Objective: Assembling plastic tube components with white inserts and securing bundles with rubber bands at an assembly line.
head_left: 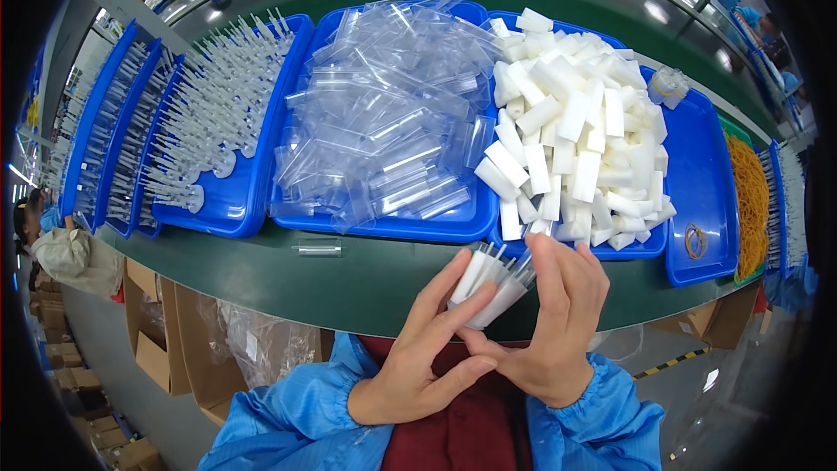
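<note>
- Left of the person, the blue tray (231, 209) of white stemmed parts (218, 87) is well apart from both hands; reaching across it seems needless while the held pieces want attention.
- Next, 1 loose clear sleeve (318, 248) lies on the green tabletop (253, 266), apart from the left hand; the left elbow and cuff are best kept off it.
- The left hand (411, 362) comes up from the lower edge, angled inward, its fingers bent around the left side of the bundle (493, 286), 1 finger crossing the front, thumb stretched below toward the right hand.
- The bundle, white pieces in clear plastic with thin stems showing on top, is held between the 2 hands over the table's near edge. At least 2 pieces show; the exact count is hidden by fingers. An even, light squeeze should suit the thin plastic, with the ends kept level.
- The right hand (558, 331) grasps the bundle's right side, index finger raised along the clear plastic, thumb low beneath it, wrist bent inward. Steady fingertip pressure there would probably limit slipping.
- Farther right, the heaped white blocks (586, 113) rise beyond the right fingertips; careful clearance should avoid knocking any loose.
</note>
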Demonstrator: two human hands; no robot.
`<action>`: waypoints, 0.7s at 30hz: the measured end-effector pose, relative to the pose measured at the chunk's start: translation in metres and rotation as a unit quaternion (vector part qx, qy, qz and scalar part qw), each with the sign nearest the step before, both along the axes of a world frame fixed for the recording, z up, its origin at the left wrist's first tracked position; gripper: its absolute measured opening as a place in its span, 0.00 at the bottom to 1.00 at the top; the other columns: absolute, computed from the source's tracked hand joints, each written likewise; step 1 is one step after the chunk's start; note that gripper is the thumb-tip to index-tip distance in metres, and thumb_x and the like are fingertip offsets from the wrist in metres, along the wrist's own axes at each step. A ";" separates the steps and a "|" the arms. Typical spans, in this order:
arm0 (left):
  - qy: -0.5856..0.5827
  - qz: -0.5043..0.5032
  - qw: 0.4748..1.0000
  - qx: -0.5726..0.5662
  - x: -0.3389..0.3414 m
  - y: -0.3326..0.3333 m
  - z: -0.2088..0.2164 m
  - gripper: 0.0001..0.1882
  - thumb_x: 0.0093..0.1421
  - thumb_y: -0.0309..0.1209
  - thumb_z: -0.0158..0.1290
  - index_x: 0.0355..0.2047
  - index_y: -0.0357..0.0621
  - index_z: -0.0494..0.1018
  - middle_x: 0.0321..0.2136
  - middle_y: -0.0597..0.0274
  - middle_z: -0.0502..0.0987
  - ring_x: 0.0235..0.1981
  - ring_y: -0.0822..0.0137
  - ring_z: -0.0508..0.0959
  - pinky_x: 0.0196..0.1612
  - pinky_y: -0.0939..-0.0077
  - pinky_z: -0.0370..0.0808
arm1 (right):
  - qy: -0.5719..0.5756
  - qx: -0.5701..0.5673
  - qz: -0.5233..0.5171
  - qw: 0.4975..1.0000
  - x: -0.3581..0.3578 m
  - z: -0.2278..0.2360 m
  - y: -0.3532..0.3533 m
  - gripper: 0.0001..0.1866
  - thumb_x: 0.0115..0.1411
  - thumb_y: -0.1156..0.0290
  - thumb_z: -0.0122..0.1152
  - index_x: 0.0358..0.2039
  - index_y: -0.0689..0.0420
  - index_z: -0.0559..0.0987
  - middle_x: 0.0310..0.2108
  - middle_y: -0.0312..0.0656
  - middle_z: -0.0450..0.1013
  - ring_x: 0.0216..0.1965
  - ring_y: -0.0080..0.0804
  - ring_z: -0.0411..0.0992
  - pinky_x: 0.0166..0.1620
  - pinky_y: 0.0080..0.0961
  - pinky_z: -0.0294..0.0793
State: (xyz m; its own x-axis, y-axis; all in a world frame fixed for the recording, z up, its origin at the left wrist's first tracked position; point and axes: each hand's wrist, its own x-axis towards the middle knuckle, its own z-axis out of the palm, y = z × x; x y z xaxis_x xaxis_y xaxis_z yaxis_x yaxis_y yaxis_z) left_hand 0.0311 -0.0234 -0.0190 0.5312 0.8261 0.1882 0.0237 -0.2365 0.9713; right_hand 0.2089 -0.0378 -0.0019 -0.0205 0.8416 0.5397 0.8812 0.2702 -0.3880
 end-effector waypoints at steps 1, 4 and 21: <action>-0.019 -0.001 1.000 -0.018 0.001 -0.002 0.001 0.31 0.65 0.26 0.57 0.67 0.35 0.61 0.71 0.38 0.47 0.71 0.48 0.55 0.69 0.57 0.61 | -0.005 0.009 0.009 1.000 0.001 0.000 0.000 0.42 0.49 0.51 0.75 0.60 0.59 0.72 0.54 0.45 0.73 0.54 0.39 0.71 0.64 0.46 0.59; -0.184 0.022 0.972 -0.143 0.007 -0.007 -0.005 0.34 0.65 0.23 0.56 0.69 0.36 0.56 0.71 0.40 0.49 0.72 0.52 0.54 0.69 0.58 0.62 | -0.021 0.033 0.037 0.999 0.006 0.002 -0.002 0.39 0.48 0.52 0.76 0.57 0.58 0.75 0.50 0.43 0.75 0.51 0.37 0.73 0.63 0.46 0.59; -0.088 -0.007 0.989 -0.118 -0.001 0.001 -0.011 0.28 0.64 0.18 0.56 0.63 0.38 0.62 0.67 0.42 0.61 0.64 0.53 0.69 0.61 0.62 0.75 | 0.251 -0.134 0.136 0.949 0.044 0.010 0.009 0.20 0.47 0.71 0.76 0.41 0.56 0.80 0.39 0.41 0.76 0.42 0.39 0.72 0.49 0.34 0.65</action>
